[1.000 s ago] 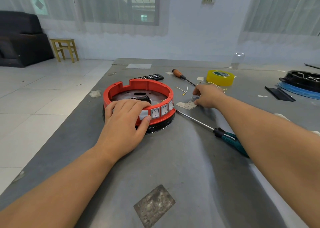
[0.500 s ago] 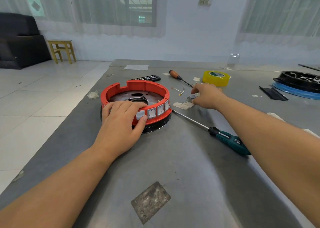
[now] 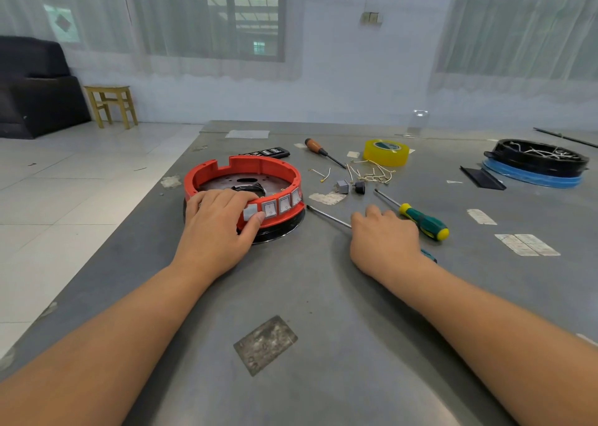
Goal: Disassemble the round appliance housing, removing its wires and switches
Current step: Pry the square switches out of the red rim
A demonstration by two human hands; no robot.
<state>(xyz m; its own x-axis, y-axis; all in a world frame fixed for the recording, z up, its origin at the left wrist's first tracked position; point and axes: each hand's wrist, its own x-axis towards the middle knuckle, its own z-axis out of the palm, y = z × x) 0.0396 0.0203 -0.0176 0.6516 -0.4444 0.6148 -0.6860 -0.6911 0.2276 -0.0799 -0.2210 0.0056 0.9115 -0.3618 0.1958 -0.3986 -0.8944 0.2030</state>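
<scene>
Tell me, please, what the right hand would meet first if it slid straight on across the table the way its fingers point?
Probably the shaft of the yellow-and-green screwdriver just beyond the right hand, then the small grey switch; depth is uncertain.

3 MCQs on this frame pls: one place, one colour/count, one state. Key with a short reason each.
1. Where is the yellow tape roll?
A. inside the red housing
B. beyond the loose wires
C. under the left hand

2. How many screwdrivers with a green-and-yellow handle show?
A. one
B. two
C. three

3. What is the left hand doing?
A. resting flat on the table
B. lifted in the air
C. holding the red housing's rim

Key: 1 B, it sits past the loose wires; 2 A, one green-and-yellow screwdriver; 3 C, fingers curl over the red housing.
</scene>
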